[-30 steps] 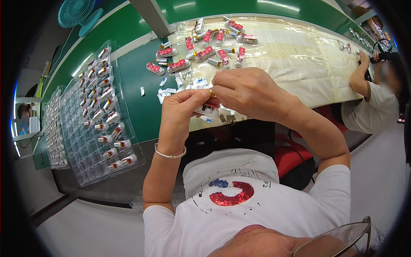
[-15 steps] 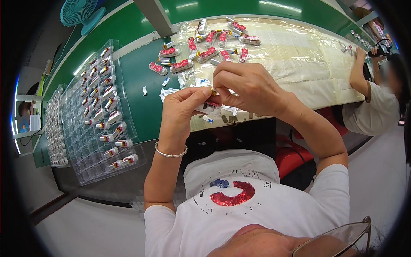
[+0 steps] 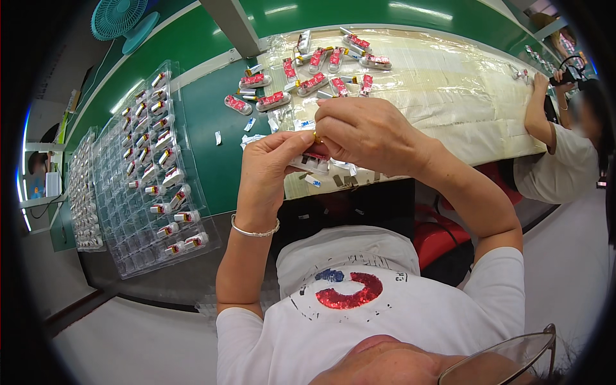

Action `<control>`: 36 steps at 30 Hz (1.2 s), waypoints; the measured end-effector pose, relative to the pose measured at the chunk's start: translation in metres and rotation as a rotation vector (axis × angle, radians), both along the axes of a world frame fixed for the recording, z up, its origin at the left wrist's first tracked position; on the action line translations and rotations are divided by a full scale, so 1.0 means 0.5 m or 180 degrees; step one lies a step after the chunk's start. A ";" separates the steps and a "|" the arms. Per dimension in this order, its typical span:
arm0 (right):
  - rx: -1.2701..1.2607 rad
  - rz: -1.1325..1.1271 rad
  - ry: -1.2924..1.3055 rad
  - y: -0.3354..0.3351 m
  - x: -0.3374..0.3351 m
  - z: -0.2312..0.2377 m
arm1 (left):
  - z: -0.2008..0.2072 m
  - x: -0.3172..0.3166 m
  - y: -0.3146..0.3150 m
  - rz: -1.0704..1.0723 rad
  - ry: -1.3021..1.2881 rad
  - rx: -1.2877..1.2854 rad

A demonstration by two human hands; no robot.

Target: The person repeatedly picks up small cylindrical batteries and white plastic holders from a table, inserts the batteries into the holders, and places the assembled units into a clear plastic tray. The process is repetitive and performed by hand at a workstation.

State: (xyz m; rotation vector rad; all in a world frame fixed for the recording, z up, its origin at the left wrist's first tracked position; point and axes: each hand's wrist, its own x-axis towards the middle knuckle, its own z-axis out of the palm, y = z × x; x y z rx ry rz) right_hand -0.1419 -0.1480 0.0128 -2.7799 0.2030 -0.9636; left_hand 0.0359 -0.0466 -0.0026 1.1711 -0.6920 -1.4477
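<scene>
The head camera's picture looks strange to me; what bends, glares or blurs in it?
Head view: the cream work surface has a far edge that curves, inside a dark round rim; head view: pale light streaks glare on the green surface; head view: a soft blur covers the head of the co-worker; head view: details between left hand and right hand are too small to tell.

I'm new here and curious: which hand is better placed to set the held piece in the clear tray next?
Probably the left hand: it holds the white piece and is nearer the clear tray on the left. The right hand, close beside it, sits farther from that tray.
</scene>
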 end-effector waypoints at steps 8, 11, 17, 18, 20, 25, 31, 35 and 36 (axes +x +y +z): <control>0.1480 -0.0041 -0.0673 -0.014 -0.010 0.007 | -0.004 0.008 0.006 -0.0043 0.0004 -0.0125; 0.1648 -0.0125 -0.0677 -0.019 -0.031 0.016 | -0.007 0.012 0.008 -0.0008 0.0027 -0.0092; -0.0067 -0.0005 -0.0272 0.009 -0.013 0.010 | -0.003 0.004 0.006 -0.0034 -0.0046 -0.0121; -0.0213 0.0035 -0.0247 0.010 -0.010 0.008 | -0.003 0.004 0.006 -0.0044 -0.0061 -0.0142; -0.0315 -0.0016 -0.0260 0.013 -0.003 0.002 | -0.003 0.003 0.006 -0.0015 -0.0108 -0.0180; -0.0100 -0.0116 -0.0164 0.008 0.008 -0.005 | -0.006 0.001 0.010 0.0011 -0.0213 -0.0216; 0.1707 0.0001 -0.0591 -0.003 -0.012 -0.001 | -0.006 0.004 0.013 -0.0045 -0.0144 -0.0311; 0.3747 0.0393 -0.0872 -0.016 -0.062 -0.001 | -0.025 0.011 0.015 0.0129 -0.0116 -0.0420; 0.3361 0.0228 -0.0571 -0.019 -0.073 -0.002 | -0.029 0.013 0.016 0.0191 -0.0074 -0.0460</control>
